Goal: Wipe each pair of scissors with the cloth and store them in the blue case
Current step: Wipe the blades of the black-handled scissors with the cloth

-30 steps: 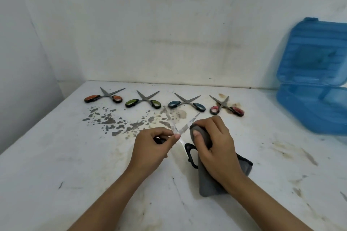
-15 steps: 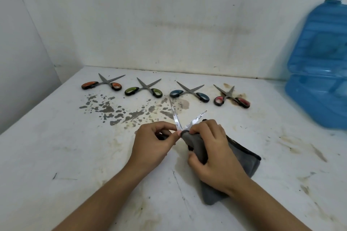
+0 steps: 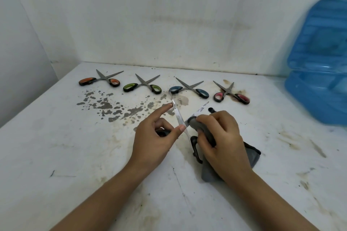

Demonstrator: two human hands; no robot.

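Observation:
Black-handled scissors (image 3: 179, 118) stand spread open at the table's middle. My left hand (image 3: 156, 136) grips them by one handle, thumb against a blade and index finger stretched along it. My right hand (image 3: 218, 141) presses a grey cloth (image 3: 251, 154) onto the other blade near the pivot. The rest of the cloth trails under that hand onto the table. Behind them lie, spread open in a row, orange scissors (image 3: 102, 79), green scissors (image 3: 143, 85), blue scissors (image 3: 188, 88) and red scissors (image 3: 231, 93). The blue case (image 3: 319, 62) stands open at the right edge.
The white table (image 3: 56, 146) carries grey paint chips and brown stains around the scissors row. A white wall closes the back and the left side. The case's lid leans against the back wall.
My left index finger has stretched out along the blade. My right hand with the cloth has shifted slightly along the other blade, and one black handle now shows below it.

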